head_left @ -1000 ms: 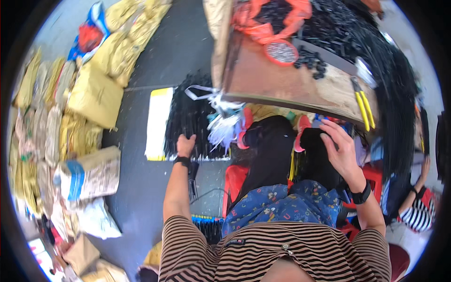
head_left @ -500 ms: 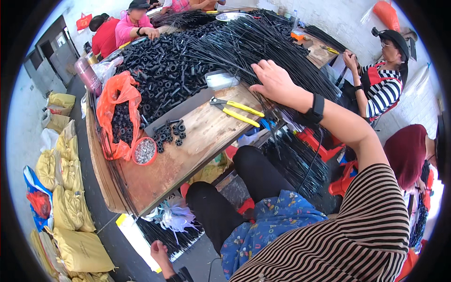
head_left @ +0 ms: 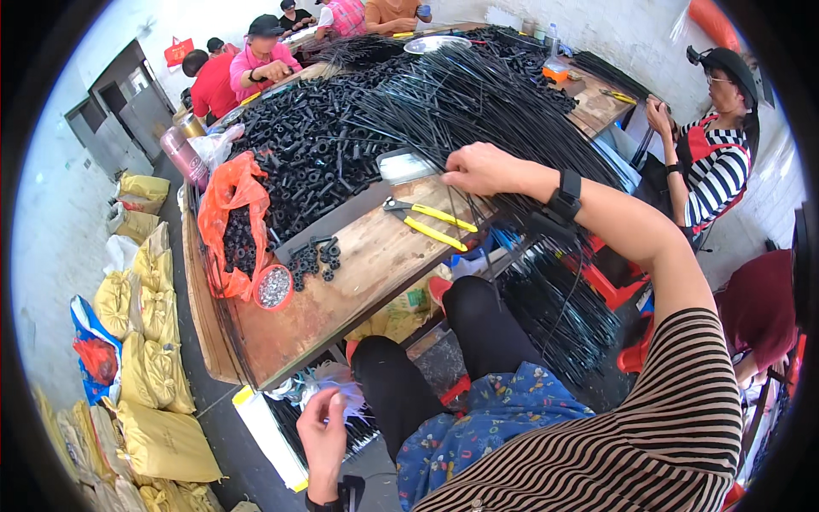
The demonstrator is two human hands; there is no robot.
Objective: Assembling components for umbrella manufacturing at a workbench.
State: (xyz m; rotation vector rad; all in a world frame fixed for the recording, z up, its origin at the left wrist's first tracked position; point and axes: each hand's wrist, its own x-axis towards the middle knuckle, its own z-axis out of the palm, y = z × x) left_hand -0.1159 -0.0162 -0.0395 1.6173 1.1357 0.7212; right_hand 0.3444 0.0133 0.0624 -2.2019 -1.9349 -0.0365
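Note:
My right hand (head_left: 488, 169) reaches over the table's right side, at the near end of a large pile of long thin black rods (head_left: 478, 94). Its fingers are bent and pressed together on a black rod at the pile's edge; the fingertips partly hide the grip. Just below it, yellow-handled pliers (head_left: 433, 224) lie on the wooden tabletop (head_left: 341, 294). My left hand (head_left: 324, 435) is raised beside my knee, off the table. Its fingers are loosely curled and stand apart from the thumb, with nothing visible between them.
Black tubular parts (head_left: 316, 162) heap up behind a grey divider. Nearby are a clear plastic box (head_left: 405, 166), an orange bag (head_left: 223, 200) and a red tub of small metal pieces (head_left: 275, 288). More rods (head_left: 559, 303) stand below the table. Co-workers sit around it; yellow sacks (head_left: 162, 439) line the left.
My right hand has drawn slightly left and down, its spread fingers now bent together at the rods. My left hand has risen further into view. The whole view has shifted a little.

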